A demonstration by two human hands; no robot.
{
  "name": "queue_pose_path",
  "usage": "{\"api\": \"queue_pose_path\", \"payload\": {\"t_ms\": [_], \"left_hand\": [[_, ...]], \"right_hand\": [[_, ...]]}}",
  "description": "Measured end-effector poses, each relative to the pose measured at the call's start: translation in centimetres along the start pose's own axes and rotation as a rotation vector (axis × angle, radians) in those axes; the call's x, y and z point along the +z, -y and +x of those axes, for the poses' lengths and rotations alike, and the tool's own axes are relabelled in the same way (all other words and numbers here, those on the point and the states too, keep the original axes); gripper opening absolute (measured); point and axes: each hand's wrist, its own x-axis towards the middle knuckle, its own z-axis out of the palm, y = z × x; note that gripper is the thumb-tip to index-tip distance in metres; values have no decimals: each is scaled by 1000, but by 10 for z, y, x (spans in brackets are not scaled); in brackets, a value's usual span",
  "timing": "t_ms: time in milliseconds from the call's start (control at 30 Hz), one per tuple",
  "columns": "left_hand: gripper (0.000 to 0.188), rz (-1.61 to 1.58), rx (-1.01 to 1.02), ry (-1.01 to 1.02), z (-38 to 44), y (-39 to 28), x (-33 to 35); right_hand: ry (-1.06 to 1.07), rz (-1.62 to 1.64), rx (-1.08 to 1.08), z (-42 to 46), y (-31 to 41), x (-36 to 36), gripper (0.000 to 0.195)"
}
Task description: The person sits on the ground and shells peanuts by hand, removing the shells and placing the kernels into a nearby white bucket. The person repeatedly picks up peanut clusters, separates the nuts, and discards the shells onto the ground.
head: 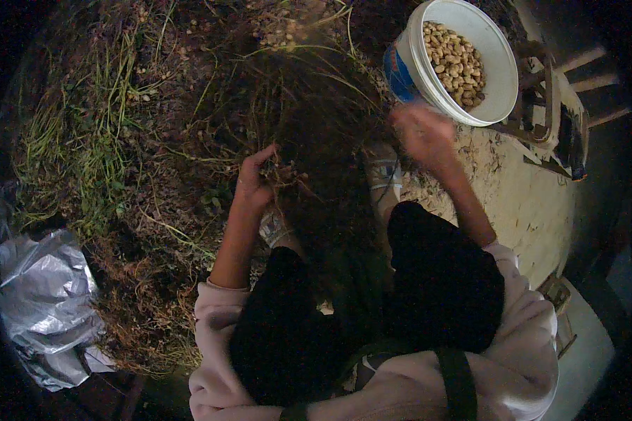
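Observation:
My left hand (257, 181) grips a bunch of pulled peanut plants (282, 173) by the stems and roots, with a few pods hanging there. My right hand (424, 131) is blurred beside the lower rim of a white plastic bucket (497, 68) with a blue patch on its side. Whether its fingers hold anything cannot be told. The bucket leans, and unshelled peanuts (455, 66) lie inside. Uprooted peanut plants (121, 100) with green stems spread over the ground ahead and to the left; more pods (282, 31) show among the roots at the top.
Crumpled silver plastic sheeting (52, 300) lies at the lower left beside dry roots (152, 310). A wooden frame (547, 105) stands right of the bucket. Soil crumbs are scattered on the pale floor (526, 210). My feet and knees are between my arms.

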Motion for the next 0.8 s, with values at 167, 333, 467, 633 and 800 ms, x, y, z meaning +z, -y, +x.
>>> {"api": "queue_pose_path", "payload": {"t_ms": [167,333,467,633,800], "left_hand": [[20,-4,0,33,-2,0,3],[24,69,81,-40,-11,1,6],[21,17,27,32,-17,-2,20],[23,28,-5,72,-8,1,8],[21,22,-10,-15,0,0,4]], "right_hand": [[481,-104,259,-59,-48,63,35],[552,-460,180,-65,-48,98,37],[398,-433,196,-73,-74,114,42],[277,-220,256,-77,-53,96,27],[219,7,233,-69,-29,68,19]]}}
